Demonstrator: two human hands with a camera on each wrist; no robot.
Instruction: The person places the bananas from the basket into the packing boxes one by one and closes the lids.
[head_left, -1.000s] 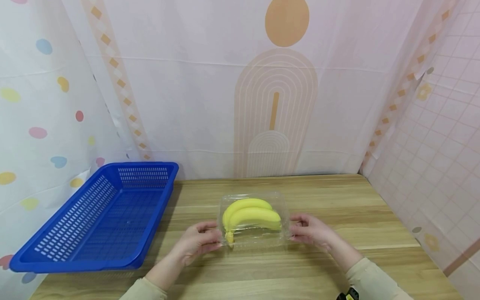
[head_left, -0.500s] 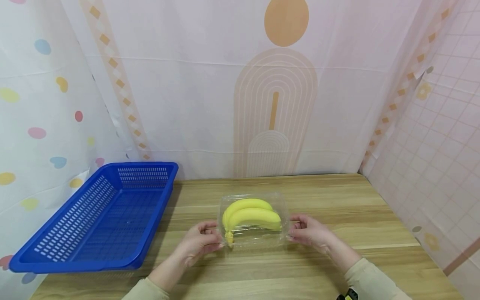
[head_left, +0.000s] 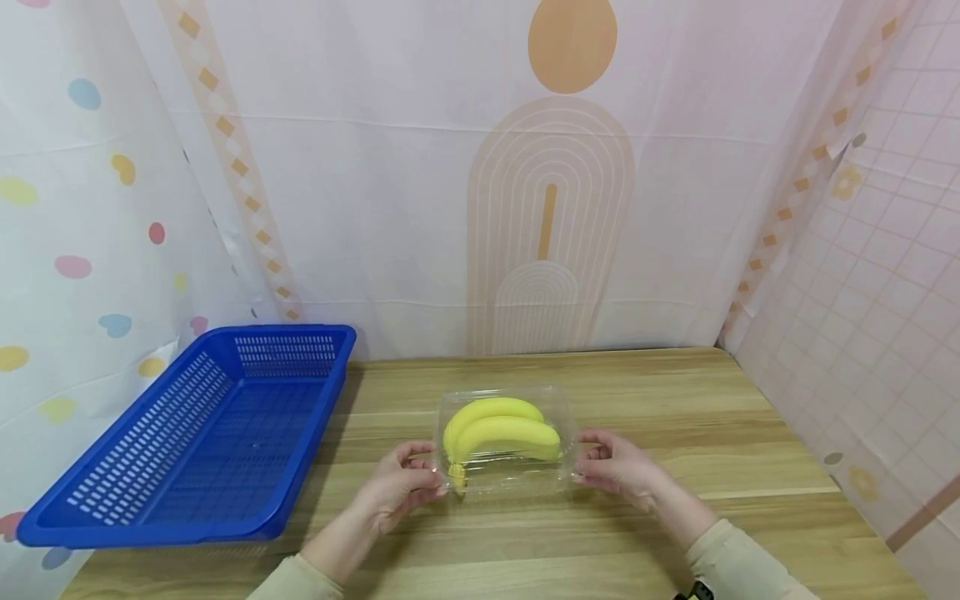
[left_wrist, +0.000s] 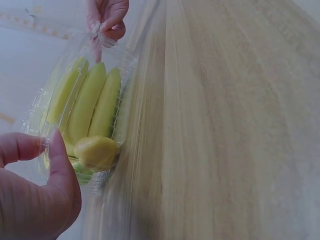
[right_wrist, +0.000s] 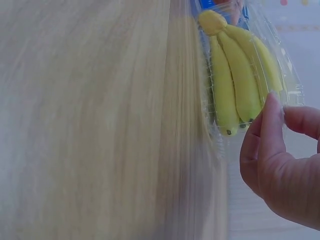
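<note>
A clear plastic clamshell box (head_left: 495, 479) stands on the wooden table before me, with a bunch of yellow bananas (head_left: 510, 431) inside. Its lid lies over the fruit. My left hand (head_left: 397, 487) pinches the rim at the box's left side between thumb and forefinger, near the banana stem (left_wrist: 96, 152). On the opposite side, my right hand (head_left: 618, 471) pinches the rim the same way, by the banana tips (right_wrist: 229, 132). In the right wrist view, thumb and forefinger meet at the plastic edge. The box's underside is hidden.
A large blue plastic basket (head_left: 311, 462) with slotted walls stands on the left of the table (head_left: 660, 392). Patterned curtains (head_left: 397, 208) enclose the table at the back and both sides. A dark watch-like item (head_left: 701, 592) shows at the right sleeve.
The box and bananas have stayed almost in place, and both hands remain at its sides. The right hand's fingers have drawn slightly closer together at the rim.
</note>
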